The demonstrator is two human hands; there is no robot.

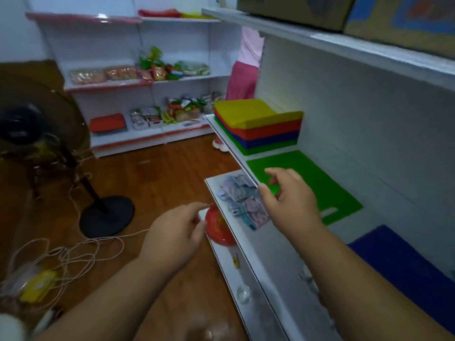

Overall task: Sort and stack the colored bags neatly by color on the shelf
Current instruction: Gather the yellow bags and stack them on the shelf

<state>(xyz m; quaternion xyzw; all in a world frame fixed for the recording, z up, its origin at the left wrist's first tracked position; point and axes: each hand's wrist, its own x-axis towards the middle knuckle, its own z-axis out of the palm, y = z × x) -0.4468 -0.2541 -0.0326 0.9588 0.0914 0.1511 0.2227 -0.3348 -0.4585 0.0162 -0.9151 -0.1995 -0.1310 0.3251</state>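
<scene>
A mixed stack of folded bags [256,124], yellow on top, then red, blue and green, sits at the far end of the white shelf [230,143]. One green bag [325,185] lies flat nearer to me, and a blue bag [403,264] lies flat closest on the right. My right hand [288,195] hovers over the green bag's left edge, thumb and fingers apart, holding nothing. My left hand [177,232] hangs lower, beside the shelf front, fingers loosely curled and empty.
A lower shelf holds small packets [242,198] and a red round item [218,227]. A fan stand [105,217] and loose cord [73,254] lie on the wooden floor at left. Cardboard boxes [295,8] sit overhead. A person in pink [243,70] stands by the snack shelves [157,70].
</scene>
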